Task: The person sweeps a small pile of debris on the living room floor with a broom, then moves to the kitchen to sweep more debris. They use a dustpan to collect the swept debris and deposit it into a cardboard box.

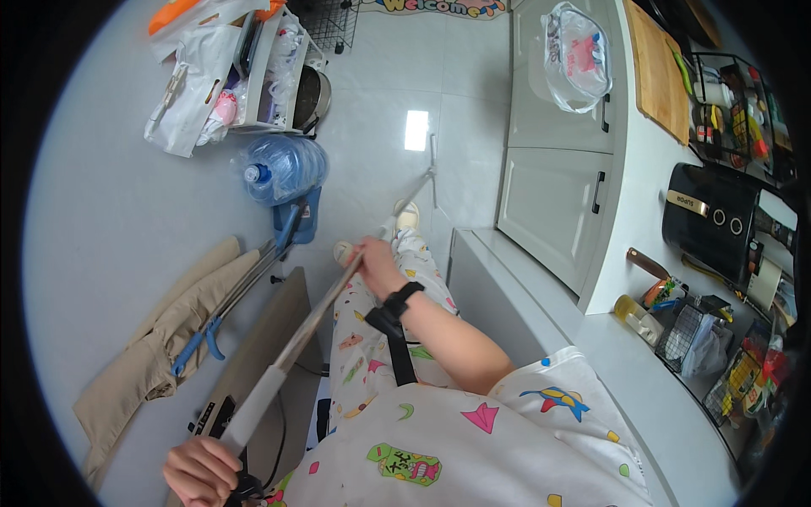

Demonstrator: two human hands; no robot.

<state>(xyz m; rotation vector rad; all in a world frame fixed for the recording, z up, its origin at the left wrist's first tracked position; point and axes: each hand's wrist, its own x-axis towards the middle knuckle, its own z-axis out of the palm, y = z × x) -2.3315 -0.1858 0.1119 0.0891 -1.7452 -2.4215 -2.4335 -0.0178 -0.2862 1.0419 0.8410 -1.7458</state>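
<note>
A long pole (317, 314) with a white grip slants down over the tiled floor (380, 57). Its narrow crosswise head (433, 174), perhaps a squeegee or flat mop, lies on the tiles beyond the feet; blur hides its exact kind. Near the pole's upper end, my left hand (201, 472) is closed around the white grip at the lower left. Farther down the shaft, my right hand (377, 263) grips it in front of my legs, with a black strap (396, 304) on the wrist. Two light shoes (407, 215) show close to the shaft.
Left: a wrapped blue water bottle (285, 168), blue-handled tool (196, 348), hanging beige cloth (165, 329) and white storage rack (263, 82). Right: white cabinets (551, 209) and a counter with a cutting board (659, 70), black appliance (709, 222) and knife (649, 263). A welcome mat (437, 6) lies ahead.
</note>
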